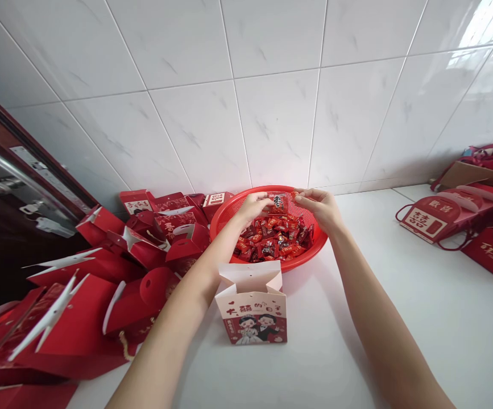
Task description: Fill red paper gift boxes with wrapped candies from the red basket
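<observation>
A red plastic basket (pixel 319 245) holds many small red-wrapped candies (pixel 272 238). Over its back left part, my left hand (pixel 255 207) has its fingers closed on a larger red packet (pixel 278 203) with dark lettering. My right hand (pixel 317 205) is pinched at the basket's back right rim, with a small orange-red wrapped piece at its fingertips. In front of the basket stands an open-topped paper gift box (pixel 257 318), pink above and red below, printed with a cartoon couple. Its inside cannot be seen to the bottom.
Many red gift boxes (pixel 79 307) crowd the left side. More boxes (pixel 438 213) stand at the right, beside a cardboard carton (pixel 472 175). A tiled wall (pixel 276 125) rises behind the white tabletop (pixel 314 352); a dark door frame is at far left.
</observation>
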`<action>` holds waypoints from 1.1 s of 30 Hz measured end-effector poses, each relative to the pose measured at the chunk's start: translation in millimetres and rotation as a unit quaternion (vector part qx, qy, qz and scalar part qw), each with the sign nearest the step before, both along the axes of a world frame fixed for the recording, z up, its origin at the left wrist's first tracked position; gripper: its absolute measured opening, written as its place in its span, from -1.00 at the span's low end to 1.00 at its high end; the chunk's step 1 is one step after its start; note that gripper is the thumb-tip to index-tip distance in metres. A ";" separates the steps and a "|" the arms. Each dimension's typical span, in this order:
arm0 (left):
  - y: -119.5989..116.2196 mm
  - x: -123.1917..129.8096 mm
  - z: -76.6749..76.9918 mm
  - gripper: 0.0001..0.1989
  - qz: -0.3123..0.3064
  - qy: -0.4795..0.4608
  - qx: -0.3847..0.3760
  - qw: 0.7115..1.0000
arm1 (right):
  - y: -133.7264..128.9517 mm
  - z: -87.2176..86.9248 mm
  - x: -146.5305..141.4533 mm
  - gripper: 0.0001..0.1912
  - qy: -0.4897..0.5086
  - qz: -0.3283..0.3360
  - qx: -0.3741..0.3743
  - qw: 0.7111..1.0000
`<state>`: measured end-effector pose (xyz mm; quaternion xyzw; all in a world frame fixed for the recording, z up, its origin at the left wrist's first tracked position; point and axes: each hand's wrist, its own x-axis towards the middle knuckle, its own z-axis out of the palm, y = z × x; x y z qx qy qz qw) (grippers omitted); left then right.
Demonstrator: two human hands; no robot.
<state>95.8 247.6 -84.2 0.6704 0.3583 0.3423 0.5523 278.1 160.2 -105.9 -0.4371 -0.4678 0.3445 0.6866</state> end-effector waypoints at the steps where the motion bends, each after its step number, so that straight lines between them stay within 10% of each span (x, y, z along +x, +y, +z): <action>1: 0.2 0.2 0.6 -0.95 -0.001 0.000 -0.003 1.000 | 0.2 -0.5 0.4 -0.64 -0.009 -0.006 0.003 1.000; 33: -5.3 3.6 6.1 -0.70 -0.116 0.013 0.016 0.993 | 3.6 -0.7 -4.5 -0.65 -0.040 0.016 -0.099 0.994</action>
